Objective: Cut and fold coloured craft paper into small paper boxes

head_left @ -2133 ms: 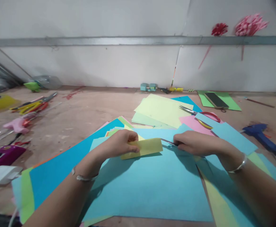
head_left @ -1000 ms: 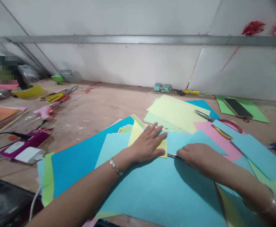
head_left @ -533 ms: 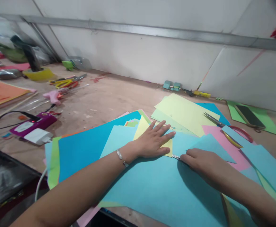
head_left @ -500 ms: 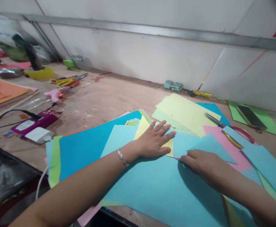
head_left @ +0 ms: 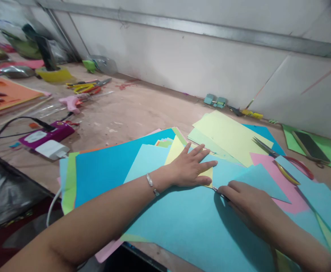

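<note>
My left hand (head_left: 192, 168) lies flat, fingers spread, pressing a folded yellow paper (head_left: 176, 149) onto a large light-blue sheet (head_left: 188, 226). Just right of it, my right hand (head_left: 246, 204) rests on the same sheet with its fingers curled over a thin metal tool (head_left: 216, 190). Only the tool's tip shows, close to the yellow paper's lower right corner. A silver bangle sits on my left wrist.
Coloured sheets overlap around my hands: dark blue (head_left: 105, 166), pale yellow (head_left: 230, 136), pink (head_left: 284, 181). Red-handled scissors (head_left: 281, 162) lie on them at right. A phone (head_left: 310, 145) rests on green paper. At left are a purple device (head_left: 46, 134), a pink glue gun (head_left: 70, 102) and more scissors (head_left: 87, 87).
Earlier my left hand held the folded yellow paper up off the sheet; it has since laid it down and flattened on it. The view has swung left. My right hand stays beside the paper.
</note>
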`<state>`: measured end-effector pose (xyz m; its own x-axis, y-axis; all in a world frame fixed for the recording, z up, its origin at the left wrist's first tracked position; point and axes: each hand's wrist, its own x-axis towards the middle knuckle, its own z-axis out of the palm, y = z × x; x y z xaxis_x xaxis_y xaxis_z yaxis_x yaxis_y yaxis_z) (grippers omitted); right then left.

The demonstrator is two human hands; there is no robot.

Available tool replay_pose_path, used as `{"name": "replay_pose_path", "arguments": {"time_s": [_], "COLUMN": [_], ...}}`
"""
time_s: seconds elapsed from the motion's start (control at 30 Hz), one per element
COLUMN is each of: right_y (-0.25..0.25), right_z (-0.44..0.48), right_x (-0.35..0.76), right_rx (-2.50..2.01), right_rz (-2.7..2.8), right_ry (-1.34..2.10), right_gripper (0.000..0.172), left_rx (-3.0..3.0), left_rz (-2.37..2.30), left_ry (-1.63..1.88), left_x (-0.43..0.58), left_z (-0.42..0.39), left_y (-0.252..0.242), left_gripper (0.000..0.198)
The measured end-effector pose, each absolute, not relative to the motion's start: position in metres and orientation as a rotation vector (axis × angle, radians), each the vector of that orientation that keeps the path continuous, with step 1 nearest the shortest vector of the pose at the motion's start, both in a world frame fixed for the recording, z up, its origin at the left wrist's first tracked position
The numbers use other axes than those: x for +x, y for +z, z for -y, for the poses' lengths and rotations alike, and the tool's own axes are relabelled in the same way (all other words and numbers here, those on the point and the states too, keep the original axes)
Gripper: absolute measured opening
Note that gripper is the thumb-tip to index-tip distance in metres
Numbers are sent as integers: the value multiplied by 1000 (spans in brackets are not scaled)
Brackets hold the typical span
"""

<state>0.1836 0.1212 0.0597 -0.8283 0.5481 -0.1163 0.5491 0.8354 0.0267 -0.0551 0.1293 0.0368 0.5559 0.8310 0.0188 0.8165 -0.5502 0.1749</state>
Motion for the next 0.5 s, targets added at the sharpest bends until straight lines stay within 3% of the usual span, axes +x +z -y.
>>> {"name": "replay_pose_path", "arguments": {"time_s": [0.1,0.3,0.5], "right_y": [64,70,59], "right_z": [-121,-122,-124], "right_x": [180,180,194], "right_rx": [767,692,569], "right_rz": [-2930,-3003,-3001], "right_ry": [47,23,79], "right_gripper": [34,29,56], "left_rx": [2631,2599,2559], "left_rz": [-1406,-1400,-1418], "left_ry": [165,132,78], "left_x": [-56,-55,-54], "left_z": [-130,-130,-129], "left_y": [37,39,45], "left_gripper": [67,66,58]}}
